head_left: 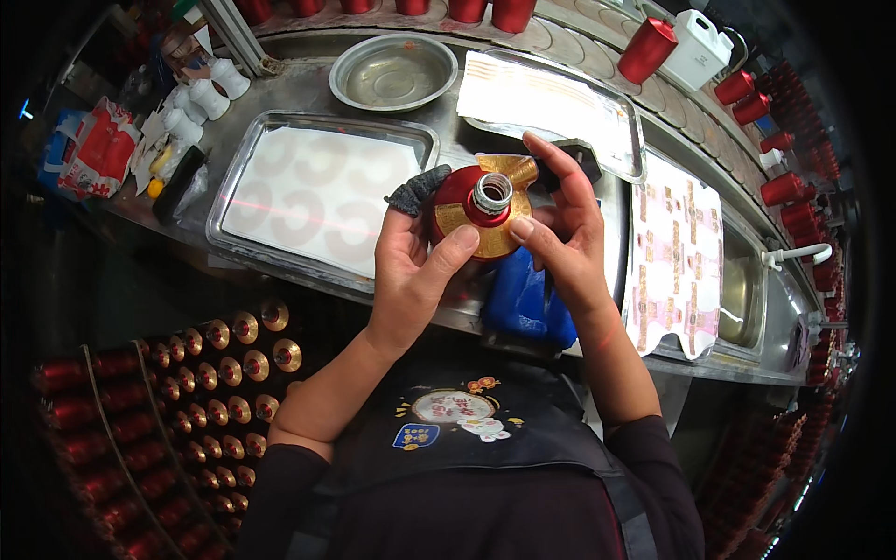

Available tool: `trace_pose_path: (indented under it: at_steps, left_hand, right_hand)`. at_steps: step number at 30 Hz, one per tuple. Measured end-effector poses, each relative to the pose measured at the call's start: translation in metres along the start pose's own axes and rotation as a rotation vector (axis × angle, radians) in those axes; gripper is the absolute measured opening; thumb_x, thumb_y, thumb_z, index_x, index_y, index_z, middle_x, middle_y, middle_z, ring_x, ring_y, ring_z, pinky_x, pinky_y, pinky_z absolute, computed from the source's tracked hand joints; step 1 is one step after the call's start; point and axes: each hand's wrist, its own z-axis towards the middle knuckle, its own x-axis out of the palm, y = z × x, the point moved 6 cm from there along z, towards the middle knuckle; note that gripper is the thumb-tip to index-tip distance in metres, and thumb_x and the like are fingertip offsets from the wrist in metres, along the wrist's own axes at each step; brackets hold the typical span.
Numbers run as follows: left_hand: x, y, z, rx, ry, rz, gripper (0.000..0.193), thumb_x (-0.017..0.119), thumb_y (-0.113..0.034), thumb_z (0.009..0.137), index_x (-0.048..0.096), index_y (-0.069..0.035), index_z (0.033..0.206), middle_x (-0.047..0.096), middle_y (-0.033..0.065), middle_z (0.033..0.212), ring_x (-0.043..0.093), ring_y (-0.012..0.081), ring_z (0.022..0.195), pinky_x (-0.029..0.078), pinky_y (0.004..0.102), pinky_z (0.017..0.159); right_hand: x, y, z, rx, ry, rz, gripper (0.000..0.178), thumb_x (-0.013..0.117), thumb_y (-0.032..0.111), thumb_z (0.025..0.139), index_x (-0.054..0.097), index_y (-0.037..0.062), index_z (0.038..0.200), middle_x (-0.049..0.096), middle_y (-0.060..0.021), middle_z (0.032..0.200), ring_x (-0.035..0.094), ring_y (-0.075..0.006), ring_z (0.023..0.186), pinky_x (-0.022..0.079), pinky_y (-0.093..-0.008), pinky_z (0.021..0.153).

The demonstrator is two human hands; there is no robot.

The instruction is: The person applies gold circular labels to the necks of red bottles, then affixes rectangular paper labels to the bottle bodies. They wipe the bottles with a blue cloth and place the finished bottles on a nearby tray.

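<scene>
1. The left hand [411, 271] grips a red bottle [464, 201] from the side, thumb pressed on its gold label [485, 238]; a dark cot covers one raised finger.
2. The right hand [569, 238] has its fingers [551, 159] curled over the label's far edge, thumb pressing the near edge.
3. The bottle is held above the metal surface [308, 89], its open silver neck facing up.
4. A tray [317, 191] lies just left; a round bowl [392, 73] sits beyond.
5. Racks of red bottles [215, 373] stand lower left.
</scene>
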Motion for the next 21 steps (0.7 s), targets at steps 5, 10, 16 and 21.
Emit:
trace_pose_path:
  at_steps: [5,10,16,21]
  left_hand:
    - [0.0004,-0.0008,-0.0005,0.004,0.005,0.002,0.051,0.065,-0.009,0.096,0.041,-0.001,0.141,0.055,0.0135,0.134,0.056,0.0184,0.122,0.046,0.0345,0.106]
    - [0.0005,-0.0008,-0.0009,0.01,0.002,0.011,0.051,0.064,-0.01,0.097,0.04,-0.001,0.141,0.055,0.0136,0.134,0.056,0.0186,0.122,0.045,0.0348,0.106]
    - [0.0001,-0.0009,-0.001,0.006,-0.019,-0.003,0.048,0.063,-0.011,0.097,0.042,0.0,0.139,0.056,0.0138,0.133,0.056,0.0183,0.121,0.045,0.0345,0.106]
    - [-0.0015,0.0008,0.0,-0.01,-0.071,0.012,0.045,0.061,-0.015,0.099,0.045,0.0,0.137,0.058,0.014,0.131,0.057,0.0182,0.12,0.045,0.0343,0.105]
  right_hand:
    - [0.0008,-0.0024,0.0032,-0.029,-0.013,0.035,0.075,0.076,0.014,0.085,0.04,0.0017,0.149,0.052,-0.0074,0.143,0.048,0.002,0.064,0.038,-0.0143,0.054]
    - [-0.001,0.0014,0.0023,-0.009,0.01,-0.003,0.07,0.073,0.01,0.086,0.041,0.0008,0.148,0.05,-0.0108,0.144,0.055,-0.0011,0.076,0.045,-0.0165,0.066]
    - [0.0001,-0.0037,0.0047,-0.021,-0.003,0.014,0.069,0.071,0.009,0.088,0.041,0.0009,0.149,0.051,-0.0086,0.142,0.053,0.0002,0.074,0.043,-0.0158,0.065]
    - [0.0003,-0.0009,0.003,-0.005,0.006,0.012,0.07,0.071,0.011,0.088,0.039,0.0013,0.15,0.051,-0.0077,0.142,0.054,0.0007,0.077,0.044,-0.0152,0.068]
